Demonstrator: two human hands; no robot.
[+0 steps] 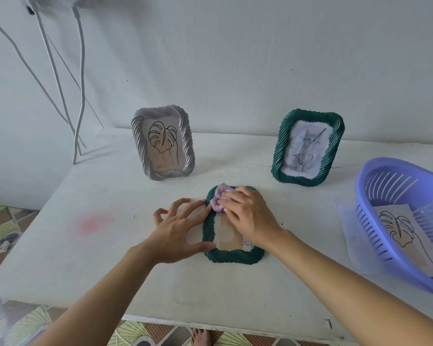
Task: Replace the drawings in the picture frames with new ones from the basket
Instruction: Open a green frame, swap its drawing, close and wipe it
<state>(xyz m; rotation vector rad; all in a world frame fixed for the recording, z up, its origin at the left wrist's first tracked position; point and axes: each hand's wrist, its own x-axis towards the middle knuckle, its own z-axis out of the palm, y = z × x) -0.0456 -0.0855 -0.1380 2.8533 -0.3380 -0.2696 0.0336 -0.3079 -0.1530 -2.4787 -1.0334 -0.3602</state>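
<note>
A green twisted picture frame (235,257) lies flat on the white table, a beige picture under its glass. My right hand (250,216) presses a crumpled lilac cloth (219,198) onto the frame's upper left part. My left hand (178,228) rests with spread fingers on the frame's left edge, thumb at its lower left corner. A grey frame (163,143) with a leaf line drawing stands at the back left. A second green frame (308,148) with a cat drawing stands at the back right. The lilac plastic basket (375,236) at the right holds a leaf drawing (400,233).
The white table (98,258) ends at a near edge close to me, with patterned floor and a bare foot below it. A faint pink stain marks the table at the left. White cables (78,96) hang down the wall at the far left.
</note>
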